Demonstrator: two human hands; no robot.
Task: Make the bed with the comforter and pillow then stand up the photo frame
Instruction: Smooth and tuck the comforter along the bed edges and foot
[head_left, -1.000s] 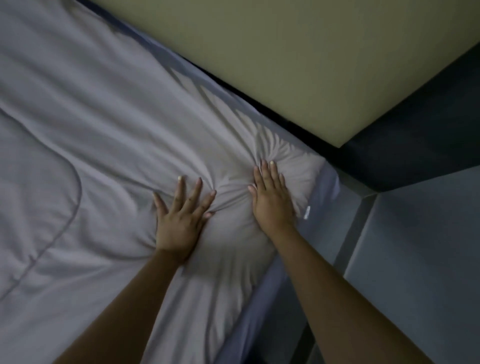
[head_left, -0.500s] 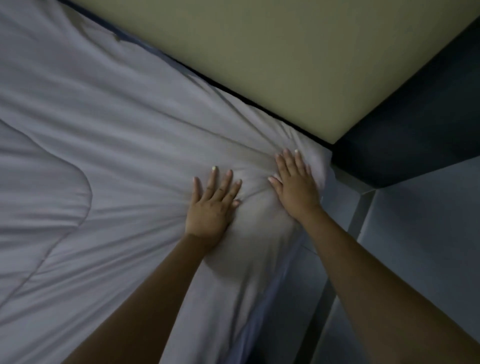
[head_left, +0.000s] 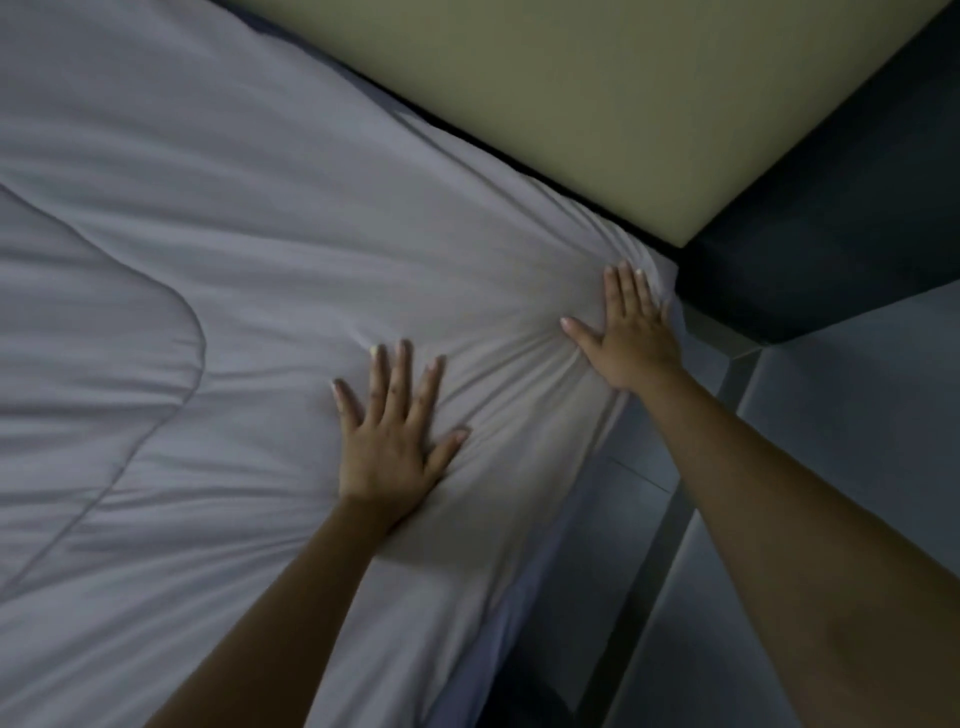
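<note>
A grey comforter covers the bed and fills the left and middle of the head view. My left hand lies flat on it with fingers spread, pressing the fabric down. My right hand presses flat on the comforter's far corner, right at the bed's edge beside the wall. Creases fan out from under both palms. A stitched curved seam runs across the comforter on the left. No pillow or photo frame is in view.
A pale yellow-green wall runs along the far side of the bed. A dark panel stands at the corner on the right. A bluish sheet edge and grey floor lie below the bed's side.
Both hands have slid along the comforter toward the far corner, dragging the fabric flatter. My right hand now reaches the corner by the wall, and the hands are further apart.
</note>
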